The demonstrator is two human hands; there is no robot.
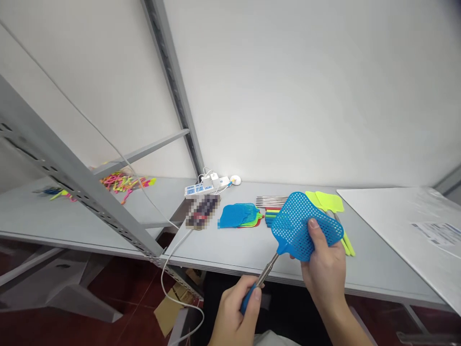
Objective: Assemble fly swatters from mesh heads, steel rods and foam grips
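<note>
My right hand (324, 262) grips the blue mesh head of a fly swatter (300, 222), thumb pressed on its face. My left hand (236, 312) is closed round the swatter's blue handle grip (248, 298), and a metal telescopic rod (268, 269) joins grip and head. The swatter is held just above the front edge of the grey table (234, 250).
On the table lie a stack of swatter heads, blue on top (237, 215), metal rods with coloured grips (270, 211), yellow swatters (329, 202), a blurred dark object (203, 211) and a white power strip (207, 186). A white board (406, 230) lies right. Colourful parts (122, 182) sit on the left shelf.
</note>
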